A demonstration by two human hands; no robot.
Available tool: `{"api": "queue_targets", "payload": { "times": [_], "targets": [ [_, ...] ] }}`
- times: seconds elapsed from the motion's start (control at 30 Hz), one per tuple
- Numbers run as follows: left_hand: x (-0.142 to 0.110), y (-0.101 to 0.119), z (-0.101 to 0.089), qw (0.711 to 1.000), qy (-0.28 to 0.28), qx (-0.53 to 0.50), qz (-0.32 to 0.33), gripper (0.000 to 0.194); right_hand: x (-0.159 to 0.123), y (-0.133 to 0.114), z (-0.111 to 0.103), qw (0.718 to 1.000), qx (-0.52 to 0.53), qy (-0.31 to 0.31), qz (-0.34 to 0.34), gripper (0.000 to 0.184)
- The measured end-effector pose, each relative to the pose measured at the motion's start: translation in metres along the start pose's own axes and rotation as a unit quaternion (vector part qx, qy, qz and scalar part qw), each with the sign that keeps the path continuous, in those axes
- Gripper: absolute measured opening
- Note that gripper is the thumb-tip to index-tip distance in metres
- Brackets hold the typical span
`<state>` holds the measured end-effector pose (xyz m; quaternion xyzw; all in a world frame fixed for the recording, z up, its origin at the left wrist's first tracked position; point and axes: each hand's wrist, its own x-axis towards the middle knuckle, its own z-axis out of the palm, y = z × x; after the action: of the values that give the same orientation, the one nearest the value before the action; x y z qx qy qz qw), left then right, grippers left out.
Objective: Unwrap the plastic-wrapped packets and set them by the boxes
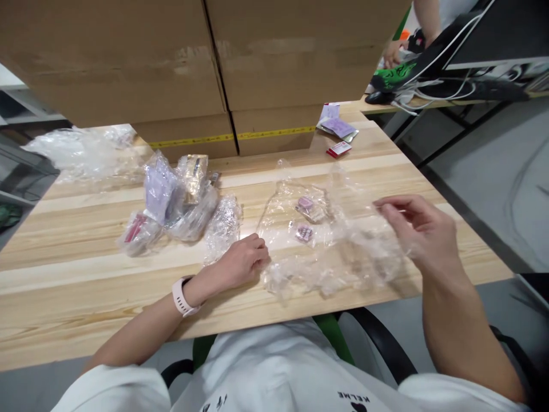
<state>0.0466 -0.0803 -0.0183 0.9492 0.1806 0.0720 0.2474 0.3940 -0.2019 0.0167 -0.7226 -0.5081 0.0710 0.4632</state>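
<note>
Film [369, 252], clear and crumpled, lay in the head view on the wooden table [86, 286], with two small purple-labelled pieces [304, 232] within its outline — whether inside or under it could not be told; the left hand [246, 257] rested at the film's left border, fingers curled in, its hold, if any, hidden; the right hand [418, 229], over the film's right side, had thumb and forefinger nearly together, apparently pinching a thin border. The film looked very light, limp and slippery, apt to cling and perhaps tear; a gathered border seemed a better hold than the flat middle. Left of the film, crumpled plastic [223, 226] and bagged packets [195, 177] crowded the side — more wood showed to its right; cardboard boxes [295, 74] walled the space behind it, and the table's near edge ran just in front.
</note>
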Motion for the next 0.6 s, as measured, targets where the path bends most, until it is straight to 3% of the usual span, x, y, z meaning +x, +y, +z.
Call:
{"api": "queue_targets", "payload": {
  "times": [0.1,0.17,0.27,0.33,0.4,0.47,0.53,0.6],
  "targets": [
    [-0.002,-0.003,-0.007,0.999,-0.034,0.039,0.010,0.030,-0.008,-0.029,0.007,0.984,0.000,-0.147,-0.104,0.019],
    [-0.002,0.002,-0.013,0.997,-0.031,0.067,0.013,0.030,-0.013,-0.041,0.015,0.971,-0.007,-0.175,-0.161,0.027],
    [0.002,0.021,-0.019,0.998,0.001,0.060,0.018,0.024,-0.023,-0.049,0.032,0.947,-0.038,-0.201,-0.246,0.063],
    [0.005,0.036,-0.016,0.998,-0.025,0.024,0.048,0.023,-0.031,-0.051,0.045,0.928,-0.066,-0.251,-0.266,0.069],
    [0.007,0.044,-0.009,0.993,-0.083,-0.002,0.088,0.037,-0.037,-0.048,0.056,0.919,-0.072,-0.297,-0.250,0.047],
    [0.006,0.043,0.000,0.985,-0.137,-0.012,0.104,0.058,-0.041,-0.040,0.059,0.928,-0.040,-0.310,-0.205,0.031],
    [0.002,0.036,0.005,0.980,-0.173,-0.021,0.091,0.066,-0.041,-0.024,0.049,0.956,0.005,-0.266,-0.126,0.026],
    [-0.004,0.028,0.002,0.977,-0.198,-0.032,0.075,0.065,-0.042,0.000,0.026,0.984,0.015,-0.177,-0.022,0.024]
  ]
}}
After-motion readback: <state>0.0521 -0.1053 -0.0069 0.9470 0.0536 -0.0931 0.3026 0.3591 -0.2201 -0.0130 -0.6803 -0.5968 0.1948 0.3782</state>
